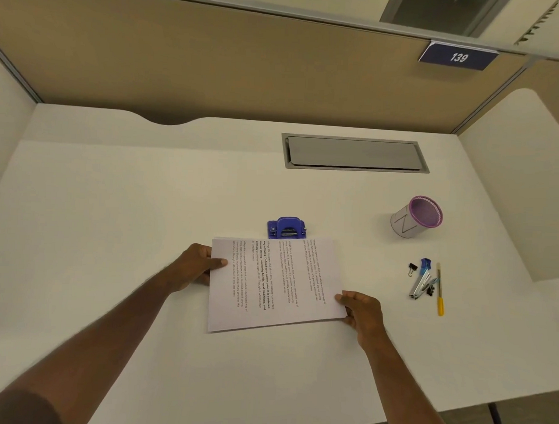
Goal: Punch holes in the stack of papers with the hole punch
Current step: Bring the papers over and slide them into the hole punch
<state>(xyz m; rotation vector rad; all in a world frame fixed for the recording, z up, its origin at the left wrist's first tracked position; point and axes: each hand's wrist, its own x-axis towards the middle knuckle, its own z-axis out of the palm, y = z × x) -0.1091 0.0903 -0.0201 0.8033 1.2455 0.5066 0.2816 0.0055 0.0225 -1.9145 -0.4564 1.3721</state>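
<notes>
A stack of printed white papers [278,294] lies landscape on the white desk [145,207], its text running sideways. A blue hole punch [287,227] stands just behind the stack's far edge, and the paper edge reaches its slot. My left hand [197,267] grips the stack's left edge, thumb on top. My right hand [362,311] grips the lower right corner, thumb on the sheet. Whether the paper sits inside the slot is unclear.
A purple-rimmed mesh pen cup [416,218] stands to the right. Nearer lie a stapler [420,285], a blue sharpener [425,264], a black binder clip [412,268] and a yellow pen [439,290]. A grey cable hatch [353,152] sits at the back. Beige partitions enclose the desk.
</notes>
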